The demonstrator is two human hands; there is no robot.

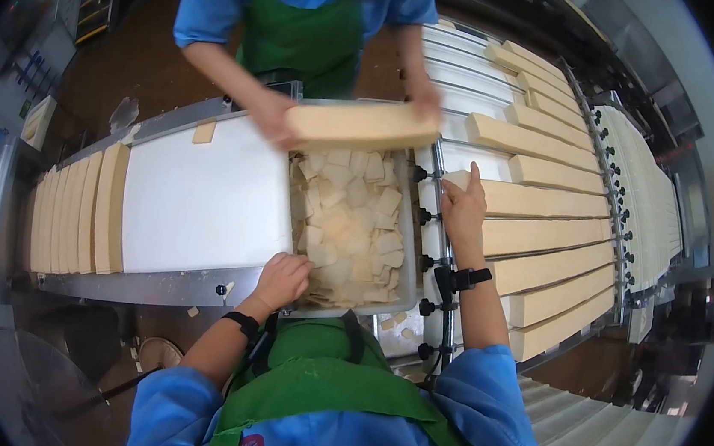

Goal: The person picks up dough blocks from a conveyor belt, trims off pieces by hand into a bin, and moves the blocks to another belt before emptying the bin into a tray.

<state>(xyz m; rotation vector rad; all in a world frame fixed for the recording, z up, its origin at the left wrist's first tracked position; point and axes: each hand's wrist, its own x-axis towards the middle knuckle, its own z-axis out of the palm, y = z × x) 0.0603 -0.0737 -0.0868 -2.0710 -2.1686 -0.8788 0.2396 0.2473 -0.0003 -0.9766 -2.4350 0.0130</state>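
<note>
My left hand (284,278) rests at the near-left corner of a bin (407,290), fingers loosely bent and lying on the edge beside the white belt. Inside the bin lies a heap of thin, pale dough slices (344,222). On the right, my right hand (465,212) reaches over the conveyor's rail with its index finger stretched forward. A small pale slice (457,179) shows between that finger and the thumb, near the end of a long dough block (548,203). Across from me, a co-worker's two hands carry another dough block (362,126) above the bin, blurred by motion.
Several dough blocks (111,208) stand side by side at the left end of the white belt (204,200). More long blocks lie in lanes on the right conveyor (472,96), divided by metal rods. Black knobs (427,307) line its near rail.
</note>
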